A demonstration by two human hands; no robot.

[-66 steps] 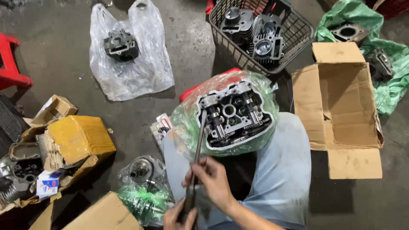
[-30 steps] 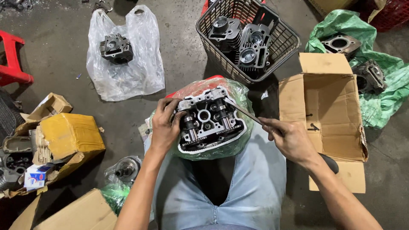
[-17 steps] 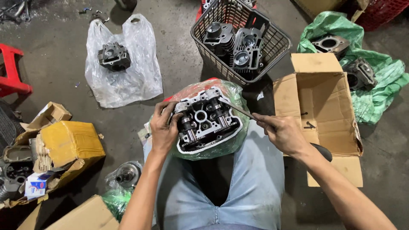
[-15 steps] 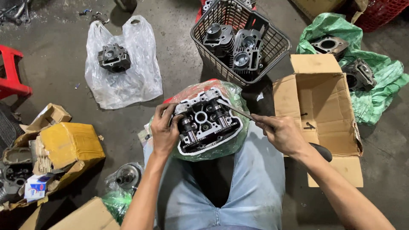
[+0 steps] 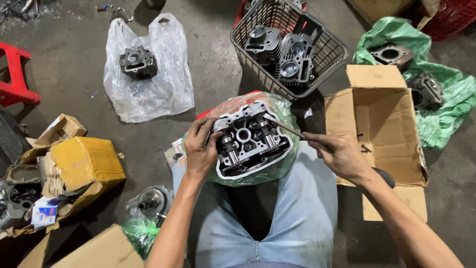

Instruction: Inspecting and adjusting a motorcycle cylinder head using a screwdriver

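A grey metal cylinder head (image 5: 248, 139) rests on my knees, wrapped underneath in a green plastic bag (image 5: 285, 168). My left hand (image 5: 201, 149) grips its left edge, fingers curled over the rim. My right hand (image 5: 337, 154) holds a thin flat metal tool (image 5: 285, 129) whose tip lies on the head's upper right edge. My legs are in light blue jeans (image 5: 307, 218).
A wire basket (image 5: 248, 25) with engine cylinders stands behind. An open cardboard box (image 5: 382, 124) sits right, green bags (image 5: 446, 94) with engine parts beyond. Left: a clear bag (image 5: 158, 84) bearing a cylinder head, a yellow box (image 5: 84, 159), a red stool (image 5: 15, 79).
Earlier both hands held the tool low at my lap. Now my left hand grips the head and my right hand has brought the tool's tip to its upper right edge.
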